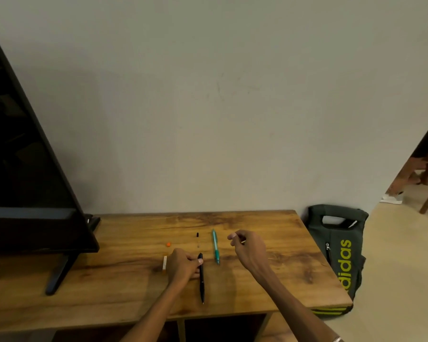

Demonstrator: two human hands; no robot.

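Head view: my left hand grips the black pen by its upper barrel. The pen lies mid-surface, tip toward the near edge. My right hand pinches a thin pale piece, too small to identify, right of the teal pen. To do it well, I'd pin the barrel, line the piece up with it, and feed slowly.

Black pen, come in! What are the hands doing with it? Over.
Left hand grips black pen, lying on table. Right hand raised, pinching thin pale piece. Teal pen between hands, apart from black pen.
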